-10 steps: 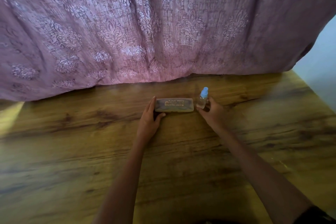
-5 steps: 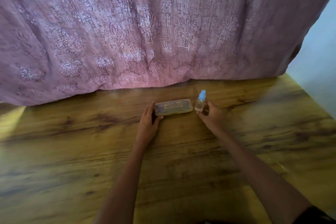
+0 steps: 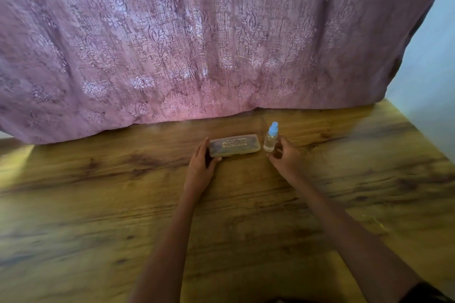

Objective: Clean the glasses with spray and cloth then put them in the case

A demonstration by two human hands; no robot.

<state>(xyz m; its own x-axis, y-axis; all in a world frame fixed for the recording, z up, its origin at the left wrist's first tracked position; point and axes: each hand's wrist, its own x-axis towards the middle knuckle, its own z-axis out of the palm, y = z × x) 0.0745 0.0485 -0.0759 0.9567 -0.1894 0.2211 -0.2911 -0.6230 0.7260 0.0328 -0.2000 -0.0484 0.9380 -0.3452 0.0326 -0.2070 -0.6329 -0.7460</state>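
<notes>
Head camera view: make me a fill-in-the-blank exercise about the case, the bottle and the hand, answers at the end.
1. The glasses case lies on the wooden table with its lid ____.
2. The spray bottle stands upright just to the ____ of the case.
3. The bottle's cap is coloured ____.
4. The left hand holds the case at its ____ end.

Missing words: closed; right; blue; left.

place: a room in a home | why: big pink-purple patterned cloth curtain hanging behind | brown wood-look worktop | pale blue wall at the right
</notes>
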